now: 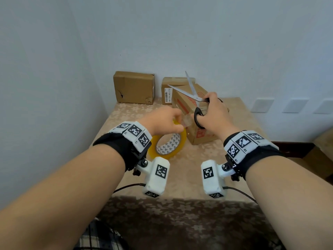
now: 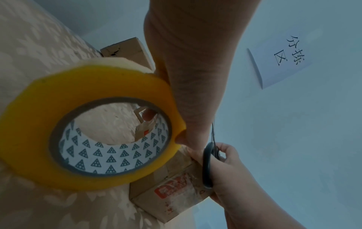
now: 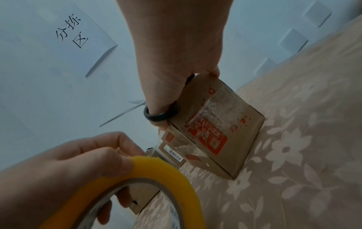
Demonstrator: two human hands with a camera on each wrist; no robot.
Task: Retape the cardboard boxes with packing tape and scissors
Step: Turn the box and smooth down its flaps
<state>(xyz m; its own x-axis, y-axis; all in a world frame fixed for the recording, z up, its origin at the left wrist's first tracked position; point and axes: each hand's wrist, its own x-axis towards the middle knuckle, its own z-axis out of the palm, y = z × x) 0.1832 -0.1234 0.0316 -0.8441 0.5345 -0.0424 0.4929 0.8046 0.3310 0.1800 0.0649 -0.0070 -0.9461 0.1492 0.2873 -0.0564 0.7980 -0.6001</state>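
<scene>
Packing tape (image 1: 168, 145), a yellow roll, we hold in our left hand (image 1: 163, 120) above the table (image 1: 234, 159) near its left edge, while our right hand (image 1: 214, 114) grips opened scissors (image 1: 191, 94) above the printed box (image 1: 196, 132).

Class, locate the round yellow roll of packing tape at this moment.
In the head view, the round yellow roll of packing tape sits left of centre, held by the left hand above the floral tabletop, just left of the red-printed cardboard box.
</scene>
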